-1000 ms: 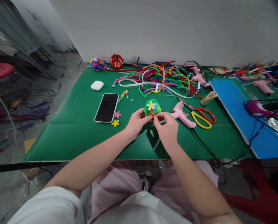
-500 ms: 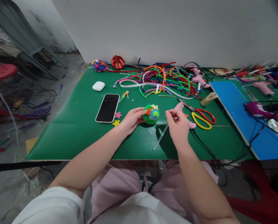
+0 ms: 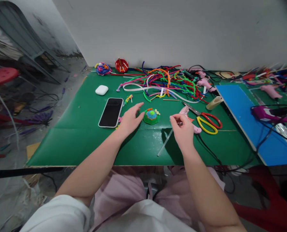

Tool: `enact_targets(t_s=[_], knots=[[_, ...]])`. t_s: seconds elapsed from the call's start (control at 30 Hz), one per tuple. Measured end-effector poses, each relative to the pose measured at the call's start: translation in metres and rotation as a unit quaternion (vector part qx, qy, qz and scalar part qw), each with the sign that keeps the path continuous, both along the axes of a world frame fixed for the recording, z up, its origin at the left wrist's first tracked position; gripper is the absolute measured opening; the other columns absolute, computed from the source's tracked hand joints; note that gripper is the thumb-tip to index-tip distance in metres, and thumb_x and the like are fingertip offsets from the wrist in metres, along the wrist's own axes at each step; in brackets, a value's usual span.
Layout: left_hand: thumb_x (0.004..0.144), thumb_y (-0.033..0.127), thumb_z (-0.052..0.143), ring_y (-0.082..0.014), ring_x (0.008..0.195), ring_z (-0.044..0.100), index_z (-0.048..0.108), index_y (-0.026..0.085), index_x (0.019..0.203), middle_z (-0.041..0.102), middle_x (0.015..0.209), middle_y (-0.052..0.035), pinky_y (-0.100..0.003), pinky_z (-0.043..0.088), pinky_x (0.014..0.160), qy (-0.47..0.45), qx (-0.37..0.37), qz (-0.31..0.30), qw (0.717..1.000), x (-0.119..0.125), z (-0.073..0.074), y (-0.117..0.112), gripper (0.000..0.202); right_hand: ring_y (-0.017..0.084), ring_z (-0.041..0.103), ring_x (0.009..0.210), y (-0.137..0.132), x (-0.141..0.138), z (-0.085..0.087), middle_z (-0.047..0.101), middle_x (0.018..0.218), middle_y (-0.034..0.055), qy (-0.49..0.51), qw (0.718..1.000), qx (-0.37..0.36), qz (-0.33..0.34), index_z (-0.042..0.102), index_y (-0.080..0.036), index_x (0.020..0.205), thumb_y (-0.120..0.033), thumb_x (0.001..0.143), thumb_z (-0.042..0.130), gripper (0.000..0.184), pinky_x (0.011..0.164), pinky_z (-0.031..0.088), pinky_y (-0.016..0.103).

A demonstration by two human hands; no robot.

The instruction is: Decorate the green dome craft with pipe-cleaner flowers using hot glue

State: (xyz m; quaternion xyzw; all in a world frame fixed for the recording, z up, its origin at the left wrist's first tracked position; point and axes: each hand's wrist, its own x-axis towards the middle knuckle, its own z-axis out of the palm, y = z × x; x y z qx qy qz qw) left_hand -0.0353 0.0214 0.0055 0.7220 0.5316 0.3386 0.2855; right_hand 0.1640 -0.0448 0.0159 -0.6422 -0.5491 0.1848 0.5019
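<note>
A small green craft piece (image 3: 151, 116), with blue and orange layers and tiny flowers on its top, rests on the green table. My left hand (image 3: 131, 119) is open just left of it, fingers spread, holding nothing. It partly covers a pink and a yellow flower shape. My right hand (image 3: 182, 127) is closed in a pinch, thumb against fingertips; whatever it holds, if anything, I cannot make out. Behind that hand lies a pink glue gun (image 3: 197, 129), partly hidden. A translucent glue stick (image 3: 164, 143) slants out below the fingers.
Red-and-yellow-handled scissors (image 3: 207, 124) lie right of the glue gun. A phone (image 3: 111, 112) and white case (image 3: 101, 90) are on the left. Tangled pipe cleaners (image 3: 158, 80) spread along the back. A blue board (image 3: 252, 125) and cables occupy the right side.
My left hand has let go of the green craft piece and drawn slightly left, its fingers opening. The piece now sits on the table. My right hand has barely moved.
</note>
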Motion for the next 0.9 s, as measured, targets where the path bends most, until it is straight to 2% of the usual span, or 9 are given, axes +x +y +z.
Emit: enact_targets(t_s=[0.1,0.2,0.3,0.4,0.5,0.57,0.63,0.77,0.9], knots=[[0.083,0.026,0.044,-0.0197,0.098,0.052,0.055,0.018,0.115,0.060,0.107,-0.0066,-0.036,0.038,0.090,0.143,0.071,0.025,0.987,-0.032,0.010,0.008,0.035,0.013,0.051,0.060,0.000,0.002,0.000,0.060,0.067,0.0007,-0.005,1.000,-0.007,0.002,0.059,-0.017,0.075,-0.031,0.078,0.051,0.016,0.055,0.040,0.025],[0.082,0.026,0.046,-0.0203,0.091,0.050,0.064,0.014,0.100,0.061,0.092,-0.0077,-0.038,0.033,0.090,0.275,0.078,-0.034,0.958,-0.065,0.016,0.012,0.027,0.013,0.052,0.061,0.000,0.002,-0.001,0.060,0.067,0.0008,-0.011,1.000,-0.011,0.009,0.059,-0.018,0.074,-0.031,0.078,0.051,0.016,0.056,0.040,0.025],[0.073,0.029,0.061,-0.0193,0.080,0.047,0.068,0.016,0.085,0.059,0.083,-0.0070,-0.036,0.033,0.085,0.310,0.070,-0.065,0.946,-0.082,0.015,0.011,0.019,0.014,0.053,0.062,0.000,0.002,-0.002,0.060,0.067,0.0009,-0.013,1.000,-0.014,0.014,0.059,-0.018,0.073,-0.031,0.077,0.051,0.015,0.057,0.041,0.026],[0.066,0.031,0.067,-0.0200,0.076,0.045,0.069,0.020,0.073,0.056,0.078,-0.0062,-0.035,0.033,0.079,0.318,0.077,-0.060,0.943,-0.084,0.012,0.009,0.014,0.014,0.054,0.062,0.000,0.002,-0.003,0.061,0.068,0.0014,-0.013,1.000,-0.016,0.014,0.059,-0.018,0.073,-0.032,0.077,0.051,0.016,0.056,0.042,0.026],[0.063,0.031,0.069,-0.0201,0.075,0.047,0.067,0.021,0.064,0.058,0.074,-0.0053,-0.034,0.034,0.079,0.249,0.061,-0.073,0.964,-0.074,0.015,0.007,0.009,0.015,0.055,0.063,0.000,0.002,-0.003,0.061,0.067,0.0015,-0.017,1.000,-0.013,0.015,0.060,-0.018,0.073,-0.033,0.077,0.051,0.017,0.055,0.041,0.026],[0.066,0.033,0.066,-0.0192,0.074,0.052,0.066,0.022,0.065,0.061,0.071,-0.0038,-0.033,0.036,0.079,0.146,0.015,-0.067,0.987,-0.060,0.021,0.003,0.011,0.014,0.055,0.063,-0.001,0.001,-0.003,0.061,0.068,0.0015,-0.014,1.000,-0.013,0.016,0.060,-0.018,0.073,-0.032,0.077,0.052,0.017,0.054,0.042,0.025],[0.072,0.036,0.059,-0.0178,0.073,0.057,0.066,0.021,0.076,0.066,0.076,-0.0034,-0.030,0.040,0.074,0.005,-0.061,-0.044,0.997,-0.038,0.026,-0.003,0.016,0.014,0.056,0.063,-0.001,-0.001,-0.004,0.062,0.068,0.0014,-0.007,1.000,-0.012,0.020,0.061,-0.018,0.073,-0.032,0.077,0.052,0.017,0.055,0.042,0.025],[0.072,0.032,0.060,-0.0160,0.075,0.062,0.063,0.017,0.084,0.067,0.080,-0.0046,-0.028,0.046,0.071,-0.187,-0.157,-0.089,0.966,0.014,0.026,-0.016,0.019,0.015,0.059,0.069,0.000,-0.006,-0.006,0.065,0.077,0.0030,0.039,0.997,-0.020,0.066,0.063,-0.018,0.084,-0.035,0.079,0.052,0.022,0.057,0.046,0.026],[0.070,0.027,0.061,-0.0146,0.070,0.063,0.060,0.016,0.083,0.066,0.074,-0.0026,-0.027,0.048,0.065,-0.244,-0.191,-0.114,0.944,0.047,0.014,-0.024,0.017,0.017,0.062,0.074,0.001,-0.006,-0.009,0.067,0.086,0.0054,0.085,0.989,-0.039,0.112,0.064,-0.018,0.096,-0.037,0.077,0.055,0.028,0.062,0.051,0.029]])
